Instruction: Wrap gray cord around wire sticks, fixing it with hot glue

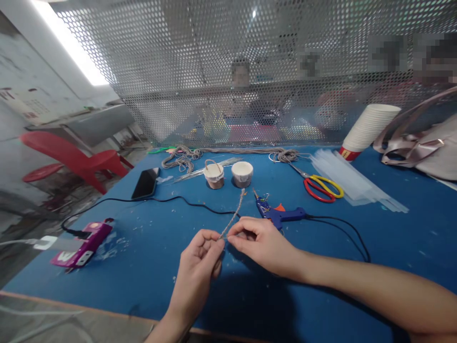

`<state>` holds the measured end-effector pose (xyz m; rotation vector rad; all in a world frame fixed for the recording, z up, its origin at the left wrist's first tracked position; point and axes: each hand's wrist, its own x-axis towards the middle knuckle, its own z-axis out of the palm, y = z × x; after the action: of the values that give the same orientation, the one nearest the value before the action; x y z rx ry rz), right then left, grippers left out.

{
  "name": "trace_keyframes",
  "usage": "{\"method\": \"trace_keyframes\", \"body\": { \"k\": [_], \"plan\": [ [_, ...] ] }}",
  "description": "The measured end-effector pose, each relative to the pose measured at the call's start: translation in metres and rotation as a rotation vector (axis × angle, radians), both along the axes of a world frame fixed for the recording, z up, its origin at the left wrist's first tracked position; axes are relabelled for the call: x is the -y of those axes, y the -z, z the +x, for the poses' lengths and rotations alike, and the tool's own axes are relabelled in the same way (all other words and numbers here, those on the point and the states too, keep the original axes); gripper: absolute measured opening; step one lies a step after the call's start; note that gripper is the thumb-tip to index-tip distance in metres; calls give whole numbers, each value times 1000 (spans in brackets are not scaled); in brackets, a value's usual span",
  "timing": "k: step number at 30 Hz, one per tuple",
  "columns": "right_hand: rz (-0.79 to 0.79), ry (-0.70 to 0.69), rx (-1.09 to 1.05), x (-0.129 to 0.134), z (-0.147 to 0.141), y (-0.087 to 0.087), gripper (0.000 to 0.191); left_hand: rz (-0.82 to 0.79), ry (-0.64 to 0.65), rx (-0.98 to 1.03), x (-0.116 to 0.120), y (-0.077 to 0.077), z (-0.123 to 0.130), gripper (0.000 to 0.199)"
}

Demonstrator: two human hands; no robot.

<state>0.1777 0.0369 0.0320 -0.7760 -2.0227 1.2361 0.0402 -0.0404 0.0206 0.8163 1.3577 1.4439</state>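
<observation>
Between thumb and fingers, my left hand (200,267) pinches the lower end of a thin grey-brown twisted cord (234,214), which sticks up and curves slightly to the right. Close beside it, my right hand (262,243) is closed in a pinch at that same end; a fine strand seems to run between the two hands. Beyond the cord's tip stands a small cup (242,175) with a pale top and brown wrapped side. Left of it is a similar cup (214,175) with a cord handle arched over it. A blue glue gun (280,213) lies just past my right hand.
Scissors (323,188) with red and yellow handles lie at right, near translucent sticks (357,183) and stacked paper cups (369,131). Grey cord (182,158) and thin wires (203,170) lie at the back. A phone (145,183) and purple power strip (83,245) sit left, with black cable across.
</observation>
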Motion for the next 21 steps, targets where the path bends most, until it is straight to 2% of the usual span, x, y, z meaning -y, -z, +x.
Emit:
{"method": "trace_keyframes", "body": {
  "k": [8, 13, 17, 21],
  "plan": [
    [-49, 5, -13, 2, 1, -4, 11, -16, 10, -80, 2, -1, 4, 24],
    [-68, 8, -13, 0, 2, -4, 11, -58, 95, 69, 1, -4, 5, 22],
    [-84, 4, -23, -1, 2, -2, 11, -89, 92, 224, -1, -6, 5, 20],
    [-89, 1, -23, 0, 2, -2, 11, -86, 47, 188, -1, -4, 4, 20]
  ]
}}
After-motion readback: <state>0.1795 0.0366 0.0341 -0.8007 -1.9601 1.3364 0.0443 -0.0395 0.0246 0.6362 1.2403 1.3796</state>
